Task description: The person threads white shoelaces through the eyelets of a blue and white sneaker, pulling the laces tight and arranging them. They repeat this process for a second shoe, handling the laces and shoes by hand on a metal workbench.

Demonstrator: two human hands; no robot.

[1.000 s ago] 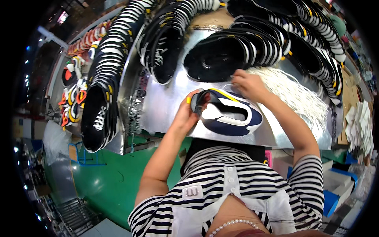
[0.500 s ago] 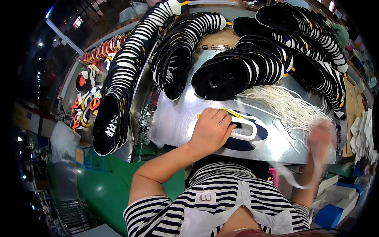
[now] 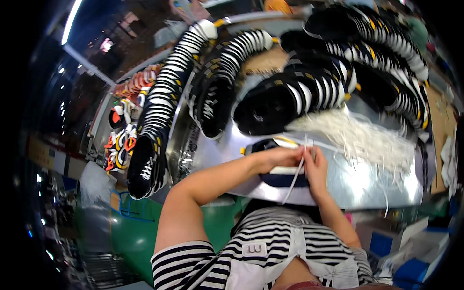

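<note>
- The left hand (image 3: pixel 282 158) and its wrist hide much of the navy shoe upper (image 3: pixel 278 180); its opening is mostly covered.
- Blurred fingertips meet at a white lace (image 3: pixel 294 181): the right hand (image 3: pixel 316 166) pinches it; whether the left grips anything, I cannot tell.
- The upper lies on the metal table (image 3: pixel 353 186), beneath the left hand and left of the right.
- The lace pile (image 3: pixel 357 140) blurs beyond.
</note>
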